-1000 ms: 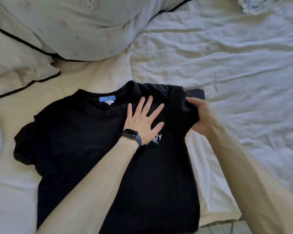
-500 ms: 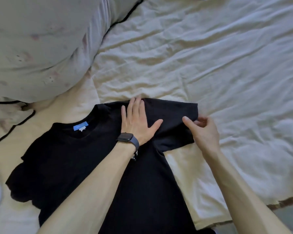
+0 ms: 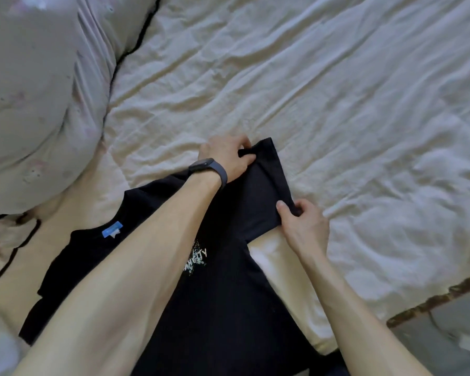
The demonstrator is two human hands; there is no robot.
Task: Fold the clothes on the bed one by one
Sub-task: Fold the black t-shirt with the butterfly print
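Your black T-shirt (image 3: pixel 228 308) lies front side up on the bed sheet (image 3: pixel 337 104), collar towards the pillow (image 3: pixel 38 104); its blue neck label (image 3: pixel 112 229) and white chest print (image 3: pixel 197 257) are both visible. One sleeve (image 3: pixel 261 196) is spread flat, pointing away from you. Your left hand (image 3: pixel 225 156), with a dark watch (image 3: pixel 209 169) at the wrist, pinches the far corner of the sleeve hem between thumb and fingers; your right hand (image 3: pixel 304 229) pinches the near corner of the same hem, thumb on top. Your left forearm crosses over the shirt body; the shirt's lower edge runs out of view. A strip of floor (image 3: pixel 445 335) shows at the lower right, past the bed edge.
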